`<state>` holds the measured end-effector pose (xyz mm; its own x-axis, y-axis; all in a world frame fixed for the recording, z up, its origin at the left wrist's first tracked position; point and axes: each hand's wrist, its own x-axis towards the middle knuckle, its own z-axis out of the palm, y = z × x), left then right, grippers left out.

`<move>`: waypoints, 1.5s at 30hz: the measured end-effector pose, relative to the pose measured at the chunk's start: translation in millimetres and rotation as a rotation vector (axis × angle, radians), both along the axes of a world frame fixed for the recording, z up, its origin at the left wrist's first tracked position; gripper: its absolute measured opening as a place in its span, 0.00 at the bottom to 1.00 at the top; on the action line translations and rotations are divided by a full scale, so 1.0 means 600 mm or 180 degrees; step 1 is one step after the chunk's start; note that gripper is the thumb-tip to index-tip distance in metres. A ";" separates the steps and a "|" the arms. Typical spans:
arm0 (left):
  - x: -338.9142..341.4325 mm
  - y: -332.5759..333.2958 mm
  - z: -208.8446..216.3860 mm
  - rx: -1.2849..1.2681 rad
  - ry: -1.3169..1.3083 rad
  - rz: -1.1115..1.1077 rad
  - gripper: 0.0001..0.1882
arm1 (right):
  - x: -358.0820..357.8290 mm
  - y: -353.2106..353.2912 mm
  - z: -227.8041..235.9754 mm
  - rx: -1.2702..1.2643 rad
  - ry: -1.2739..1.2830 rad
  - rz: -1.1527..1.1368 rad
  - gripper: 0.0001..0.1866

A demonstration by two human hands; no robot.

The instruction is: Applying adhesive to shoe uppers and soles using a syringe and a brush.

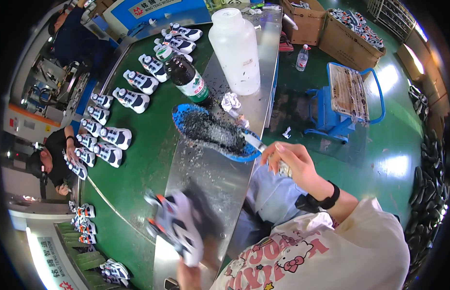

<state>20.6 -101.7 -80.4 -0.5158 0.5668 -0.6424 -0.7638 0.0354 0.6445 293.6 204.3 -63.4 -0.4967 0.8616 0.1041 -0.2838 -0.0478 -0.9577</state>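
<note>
My left hand (pixel 188 276) grips a white, grey and orange sneaker (pixel 184 227) above the metal bench; the shoe is smeared by motion. In my right hand (pixel 295 162) is a slim tool (pixel 253 141) with a pale flat tip and a whitish, wrapped-looking handle; its exact kind is unclear. The tip rests at the near end of a blue, sole-shaped piece (pixel 239 153) covered in black and grey crumbs. Beyond that piece stand a dark bottle with a green-and-white label (pixel 193 87) and a large white plastic jug (pixel 237 53). Crumpled foil (pixel 231 102) lies beside them.
Dark crumbs litter the metal bench (pixel 186 169). Several sneakers (pixel 130 99) line a green surface at left, where a co-worker (pixel 48 164) handles one. Another person (pixel 77 38) works farther back. A blue trolley (pixel 338 116), cartons (pixel 350 41) and piled black soles (pixel 428 179) stand at right.
</note>
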 end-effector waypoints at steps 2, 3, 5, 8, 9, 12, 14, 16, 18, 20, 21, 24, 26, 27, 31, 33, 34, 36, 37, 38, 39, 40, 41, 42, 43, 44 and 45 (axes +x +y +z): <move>0.062 -0.128 0.005 0.0255 0.1879 -0.1820 0.32 | -0.010 0.001 -0.012 0.0048 0.0119 -0.0023 0.26; 0.089 -0.136 0.035 -0.0808 0.2212 -0.1816 0.25 | -0.022 -0.004 -0.015 -0.0014 0.0084 0.0009 0.26; 0.114 -0.143 0.064 -0.2002 0.2906 -0.1752 0.21 | -0.032 -0.007 -0.026 0.0008 -0.0040 0.0077 0.26; 0.048 -0.185 0.025 -0.1506 0.1632 0.0124 0.15 | -0.035 -0.018 -0.027 0.0049 -0.0224 0.0059 0.28; 0.038 -0.154 0.033 -0.1243 0.2060 0.0452 0.13 | -0.032 -0.022 -0.026 0.0029 -0.0175 0.0003 0.28; 0.015 -0.059 0.068 -0.0688 0.3138 0.1011 0.18 | -0.031 -0.043 -0.001 -0.0051 -0.0265 -0.0015 0.30; 0.008 0.012 0.090 -0.0560 0.3835 0.0748 0.18 | -0.029 -0.061 0.010 -0.0193 -0.0320 -0.0079 0.30; 0.002 0.070 0.090 0.0130 0.4361 0.0419 0.21 | -0.029 -0.081 0.020 -0.0162 -0.0453 -0.0067 0.30; 0.008 0.129 0.096 0.0632 0.4547 -0.0146 0.25 | -0.025 -0.102 0.029 0.0003 -0.0212 -0.0044 0.29; 0.008 0.173 0.096 0.1260 0.4381 -0.0610 0.23 | -0.021 -0.128 0.061 0.0276 -0.0387 -0.0007 0.29; 0.013 0.195 0.098 0.1457 0.4327 -0.0836 0.23 | -0.013 -0.136 0.071 0.0387 -0.0035 0.0249 0.30; 0.020 0.232 0.111 0.1810 0.4408 -0.1346 0.22 | -0.009 -0.149 0.091 0.0595 0.0697 0.0756 0.33; 0.015 0.235 0.104 0.1759 0.4418 -0.1346 0.22 | -0.013 -0.150 0.098 0.0691 0.1080 0.0981 0.35; 0.018 0.238 0.107 0.1849 0.4406 -0.1376 0.22 | -0.016 -0.147 0.098 0.0719 0.1142 0.1143 0.35; 0.013 0.242 0.112 0.1754 0.4596 -0.1574 0.25 | -0.039 -0.144 0.091 0.0649 0.1236 0.1220 0.37; 0.009 0.244 0.113 0.1572 0.4871 -0.1744 0.29 | -0.045 -0.138 0.084 0.0545 0.1332 0.1127 0.37; 0.008 0.246 0.112 0.1604 0.4889 -0.1742 0.30 | -0.046 -0.129 0.082 0.0675 0.1341 0.1286 0.37; 0.008 0.249 0.111 0.1630 0.4893 -0.1751 0.30 | -0.051 -0.123 0.083 0.0788 0.1344 0.1439 0.37; 0.009 0.251 0.111 0.1631 0.4931 -0.1753 0.31 | -0.057 -0.125 0.085 0.0696 0.1298 0.1367 0.38; 0.009 0.253 0.112 0.1637 0.4969 -0.1754 0.32 | -0.061 -0.126 0.085 0.0608 0.1251 0.1292 0.38; 0.009 0.254 0.113 0.1610 0.4954 -0.1768 0.32 | -0.062 -0.122 0.082 0.0577 0.1252 0.1295 0.38; 0.008 0.255 0.113 0.1512 0.4977 -0.1768 0.33 | -0.063 -0.118 0.077 0.0593 0.1231 0.1306 0.38; 0.006 0.257 0.112 0.1413 0.5000 -0.1770 0.34 | -0.065 -0.113 0.073 0.0609 0.1210 0.1316 0.38; 0.004 0.256 0.111 0.1402 0.4991 -0.1776 0.34 | -0.068 -0.113 0.071 0.0595 0.1208 0.1317 0.38; 0.002 0.256 0.110 0.1397 0.5005 -0.1716 0.35 | -0.073 -0.112 0.069 0.0625 0.1277 0.1308 0.38; 0.000 0.256 0.108 0.1390 0.5018 -0.1660 0.36 | -0.076 -0.112 0.066 0.0652 0.1348 0.1296 0.38; -0.006 0.257 0.104 0.1374 0.5009 -0.1673 0.36 | -0.078 -0.113 0.063 0.0632 0.1349 0.1293 0.38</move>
